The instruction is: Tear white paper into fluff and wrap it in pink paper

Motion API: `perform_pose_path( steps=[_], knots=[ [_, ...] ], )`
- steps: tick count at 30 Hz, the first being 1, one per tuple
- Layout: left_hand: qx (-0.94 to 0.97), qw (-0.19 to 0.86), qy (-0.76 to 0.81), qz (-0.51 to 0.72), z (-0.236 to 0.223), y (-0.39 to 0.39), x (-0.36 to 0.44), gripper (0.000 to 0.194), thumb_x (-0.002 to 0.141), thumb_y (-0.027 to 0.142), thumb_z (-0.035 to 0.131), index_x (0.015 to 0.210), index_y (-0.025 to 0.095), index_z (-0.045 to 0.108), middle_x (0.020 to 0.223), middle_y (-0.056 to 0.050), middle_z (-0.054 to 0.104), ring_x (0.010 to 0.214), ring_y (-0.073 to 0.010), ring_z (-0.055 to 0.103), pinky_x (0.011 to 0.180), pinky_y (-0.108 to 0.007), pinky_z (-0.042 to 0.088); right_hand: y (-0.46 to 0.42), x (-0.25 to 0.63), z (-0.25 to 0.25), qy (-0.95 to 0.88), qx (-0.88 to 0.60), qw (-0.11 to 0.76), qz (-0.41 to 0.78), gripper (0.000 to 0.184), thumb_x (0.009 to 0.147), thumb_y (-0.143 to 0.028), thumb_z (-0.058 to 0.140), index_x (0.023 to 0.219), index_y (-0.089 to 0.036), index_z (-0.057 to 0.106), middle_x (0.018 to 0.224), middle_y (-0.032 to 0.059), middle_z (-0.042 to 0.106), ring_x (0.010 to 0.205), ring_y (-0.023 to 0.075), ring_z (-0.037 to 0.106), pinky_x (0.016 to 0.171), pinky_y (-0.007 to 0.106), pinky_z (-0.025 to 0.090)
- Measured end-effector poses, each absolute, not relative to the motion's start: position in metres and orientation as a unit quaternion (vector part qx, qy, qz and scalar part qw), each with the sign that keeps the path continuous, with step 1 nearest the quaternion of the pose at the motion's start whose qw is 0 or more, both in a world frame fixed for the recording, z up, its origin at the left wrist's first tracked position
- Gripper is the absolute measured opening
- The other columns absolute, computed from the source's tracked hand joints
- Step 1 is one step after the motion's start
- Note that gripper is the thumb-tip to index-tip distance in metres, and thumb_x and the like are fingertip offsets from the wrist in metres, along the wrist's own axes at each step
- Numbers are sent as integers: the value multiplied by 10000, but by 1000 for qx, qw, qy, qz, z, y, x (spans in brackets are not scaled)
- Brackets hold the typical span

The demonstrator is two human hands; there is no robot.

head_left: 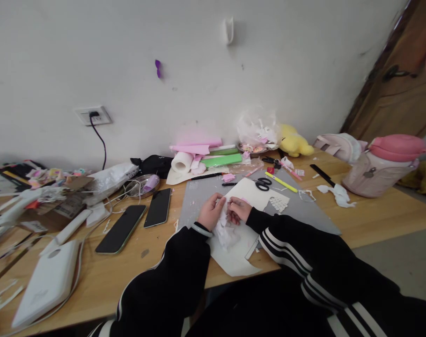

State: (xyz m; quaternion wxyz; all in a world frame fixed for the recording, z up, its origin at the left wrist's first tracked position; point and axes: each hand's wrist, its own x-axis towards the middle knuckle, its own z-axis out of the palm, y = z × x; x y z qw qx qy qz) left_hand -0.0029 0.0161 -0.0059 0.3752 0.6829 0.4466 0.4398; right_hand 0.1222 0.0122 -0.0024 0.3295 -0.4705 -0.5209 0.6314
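So we've got two hands on one crumpled white piece [227,234], looks thin and soft. Our left hand [211,211] is pinching its top edge, and our right hand [239,209] has its fingers curled closed on it right alongside. It hangs over the white paper [236,260] at the near edge of the one grey mat [202,192].

Quick count: two phones, one nearer us [121,229] and one beside it [157,208], one yellow marker [281,181], one pair of black-handled scissors [263,184], one white roll [182,162] and one yellow plush [295,140].

Containers: one clear plastic bag [257,122] with white and pink bits inside, and below it one round dish [250,149] with small pink bits. One shallow bowl [134,186] on our left has something purple in it. One cardboard box [55,206] has white stuff piled on top, too jumbled to count. One pink-lidded container [376,164] is closed, so we can't tell what's in there.
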Motion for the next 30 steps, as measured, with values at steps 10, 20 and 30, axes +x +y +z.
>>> perform_pose_path(
  steps=[10, 20, 30],
  knots=[
    [685, 391, 432, 437, -2, 15, -2, 173, 731, 354, 477, 693, 185, 484, 498, 71, 431, 447, -89, 396, 463, -195, 331, 12, 123, -4, -529, -475, 325, 624, 149, 648, -55, 293, 680, -196, 329, 325, -96, 473, 236, 62, 404, 242, 122, 283],
    [656, 407, 447, 452, -5, 16, -3, 183, 758, 378, 437, 741, 195, 434, 426, 106, 346, 346, -61, 297, 370, -174, 238, 11, 123, -5, -542, -461, 311, 630, 142, 635, -49, 312, 624, -190, 327, 325, -102, 472, 231, 51, 384, 245, 120, 278],
    [676, 462, 404, 409, -5, 12, -1, 213, 775, 409, 406, 790, 197, 425, 462, 74, 472, 391, -93, 460, 392, -189, 337, 10, 124, -7, -553, -459, 339, 608, 143, 650, -56, 337, 653, -186, 396, 286, -117, 431, 214, 48, 368, 235, 121, 275]
  ],
)
